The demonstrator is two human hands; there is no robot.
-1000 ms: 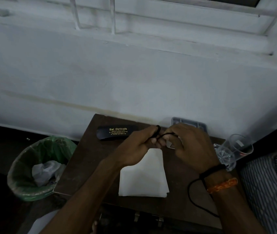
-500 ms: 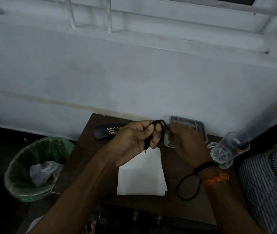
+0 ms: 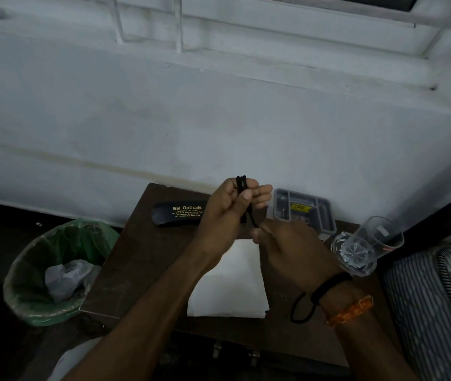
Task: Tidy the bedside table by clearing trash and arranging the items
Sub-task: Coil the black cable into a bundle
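My left hand (image 3: pixel 227 213) is raised over the dark wooden bedside table (image 3: pixel 136 259) and grips a folded bundle of thin black cord (image 3: pixel 242 188), whose loops stick out above the fingers. My right hand (image 3: pixel 287 243) is just below it and pinches the cord's loose end near the left hand's heel. A loop of black cord (image 3: pixel 297 312) hangs by my right wrist. Under the hands lies a folded white cloth (image 3: pixel 235 284). A black spectacle case (image 3: pixel 176 214) lettered "Sai Opticals" lies at the back of the table.
A grey compartment tray (image 3: pixel 326 213) stands at the back right against the white wall. A clear glass (image 3: pixel 367 246) lies tipped at the table's right edge, beside a striped mattress (image 3: pixel 433 303). Left of the table on the floor stands a green-lined bin (image 3: pixel 26 292) holding crumpled plastic.
My left hand has lifted the cord bundle higher. My right hand dropped below it and drew the loose end down. The grey tray is now uncovered.
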